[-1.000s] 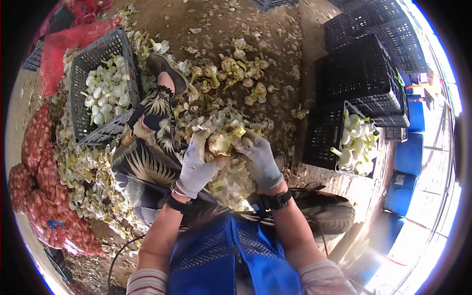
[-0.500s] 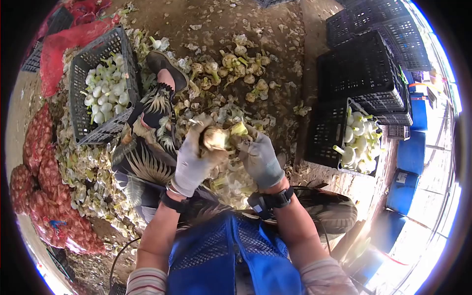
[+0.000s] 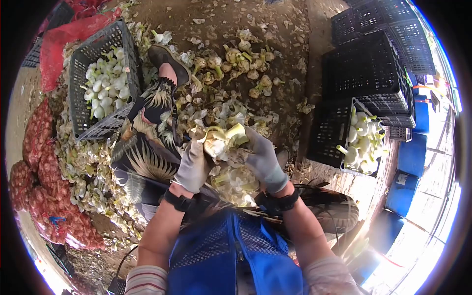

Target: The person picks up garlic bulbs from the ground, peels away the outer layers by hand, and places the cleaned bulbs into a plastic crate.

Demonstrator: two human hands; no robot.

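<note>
My left hand (image 3: 192,166), in a pale work glove, is closed round a garlic bulb (image 3: 215,146) with loosened, torn outer skin. Its thick pale-green stem (image 3: 237,133) points to the right. My right hand (image 3: 265,161), gloved too, has its bent fingers against the stem end, slightly blurred. Beneath both hands lies a heap of peeled papery skins (image 3: 236,184). Just ahead on the ground, several unpeeled garlic bulbs (image 3: 241,61) with dirty skins sit in a loose pile.
A black crate (image 3: 78,105) of clean white bulbs (image 3: 105,91) stands left of my outstretched leg. To the right, another crate (image 3: 327,132) holds white bulbs (image 3: 364,135) beside stacked black crates (image 3: 361,64). Red net sacks (image 3: 44,191) lie at left; blue containers (image 3: 410,152) line the right.
The bulb has turned, showing its pale inside and torn skin. My right hand has shifted slightly right and down. The whole view has moved a little.
</note>
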